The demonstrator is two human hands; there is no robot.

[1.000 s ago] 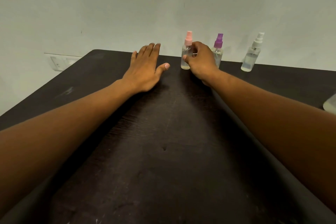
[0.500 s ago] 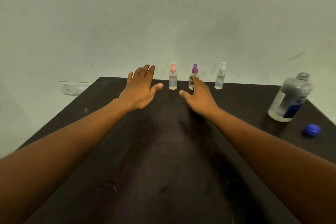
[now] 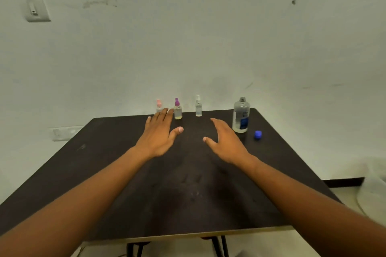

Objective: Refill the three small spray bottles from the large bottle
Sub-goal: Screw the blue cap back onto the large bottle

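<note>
While the three spray bottles stand along the worktop's [image 3: 104,162] far edge, the left hand [image 3: 157,136] lies with straight fingers [image 3: 165,113] covering the pink-capped bottle [image 3: 159,104] base, just beside the purple-capped bottle [image 3: 178,109]. The right hand [image 3: 226,142], fingers relaxed and holding nothing, hovers between the white-capped bottle [image 3: 198,107] and the uncapped large bottle [image 3: 241,116], blue cap [image 3: 258,134] nearby.

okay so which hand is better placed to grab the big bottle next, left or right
Right, probably. The right hand is open just beside the large bottle, which stands uncapped next to its blue cap. The left hand lies open farther off, in front of the pink-topped spray bottle.
</note>
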